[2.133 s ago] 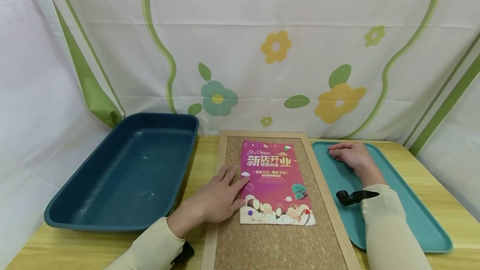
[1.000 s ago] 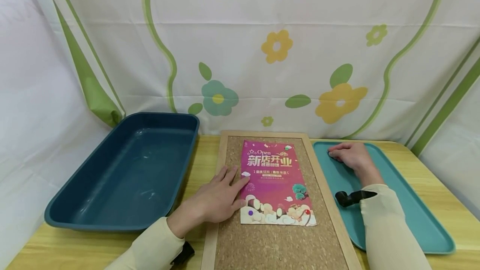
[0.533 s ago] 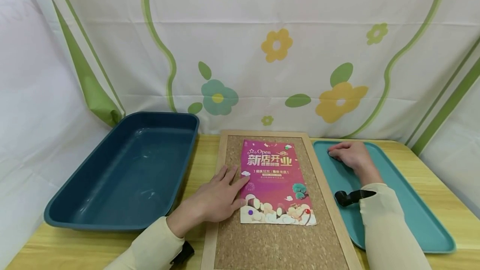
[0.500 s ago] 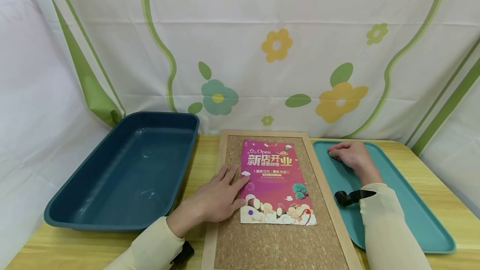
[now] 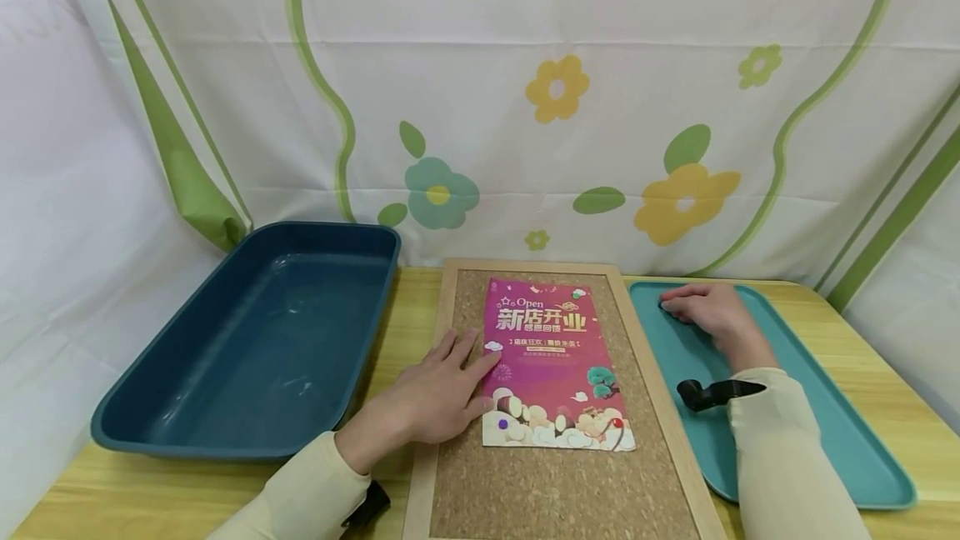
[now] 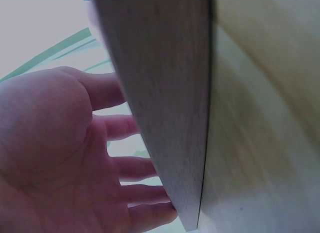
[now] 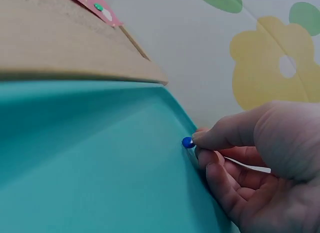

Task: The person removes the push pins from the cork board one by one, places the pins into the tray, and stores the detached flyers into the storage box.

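My left hand (image 5: 431,397) lies flat with spread fingers across the cork board's left side, its fingertips on the left edge of a pink-purple poster (image 5: 551,373). In the left wrist view its palm (image 6: 45,148) shows beside the board's wooden frame (image 6: 160,103). Red (image 5: 617,423), purple (image 5: 503,424) and green (image 5: 577,294) pin heads show at three corners of the poster. Over the far left corner of the teal tray, my right hand (image 5: 712,315) pinches a small blue pushpin (image 7: 187,142) between thumb and fingertips; its point is hidden.
The framed cork board (image 5: 555,490) stands between a deep dark-blue bin (image 5: 330,440) on the left and the shallow teal tray (image 5: 817,448) on the right. All rest on a wooden table (image 5: 911,440). A flower-print curtain (image 5: 480,107) hangs close behind.
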Available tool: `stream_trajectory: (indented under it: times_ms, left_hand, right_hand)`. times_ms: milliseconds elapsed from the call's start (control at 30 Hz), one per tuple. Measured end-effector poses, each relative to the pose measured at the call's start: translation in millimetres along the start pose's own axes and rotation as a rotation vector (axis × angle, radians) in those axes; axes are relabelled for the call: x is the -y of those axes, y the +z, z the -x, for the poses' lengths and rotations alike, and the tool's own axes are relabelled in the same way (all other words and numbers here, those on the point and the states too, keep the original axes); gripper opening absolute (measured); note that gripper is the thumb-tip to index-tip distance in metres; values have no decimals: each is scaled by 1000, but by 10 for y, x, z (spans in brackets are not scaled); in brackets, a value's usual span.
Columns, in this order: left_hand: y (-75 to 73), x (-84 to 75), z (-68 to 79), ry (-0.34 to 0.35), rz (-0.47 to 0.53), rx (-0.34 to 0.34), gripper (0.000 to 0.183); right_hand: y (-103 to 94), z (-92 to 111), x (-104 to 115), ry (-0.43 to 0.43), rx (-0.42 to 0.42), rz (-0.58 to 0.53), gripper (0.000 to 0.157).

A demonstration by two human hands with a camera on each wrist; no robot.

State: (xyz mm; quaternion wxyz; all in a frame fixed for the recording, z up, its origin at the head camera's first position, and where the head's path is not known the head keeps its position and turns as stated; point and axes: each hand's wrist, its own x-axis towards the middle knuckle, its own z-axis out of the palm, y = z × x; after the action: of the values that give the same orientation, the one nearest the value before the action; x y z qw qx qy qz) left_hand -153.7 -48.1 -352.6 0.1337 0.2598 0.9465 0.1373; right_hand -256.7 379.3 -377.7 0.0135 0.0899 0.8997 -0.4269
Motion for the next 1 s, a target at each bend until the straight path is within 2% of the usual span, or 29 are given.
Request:
stream_trajectory:
  times_ms: [233, 633, 1000]
  left_hand:
    - [-2, 1, 0, 0, -3, -2, 64]
    - [-1, -3, -1, 2, 1, 1, 63]
    - [-5, -6, 2, 10, -4, -11, 62]
  right_hand:
    - [13, 7, 49, 6, -2, -46, 41]
    - [48, 12, 205, 21, -23, -21, 45]
    - [133, 25, 407, -22, -21, -27, 46]
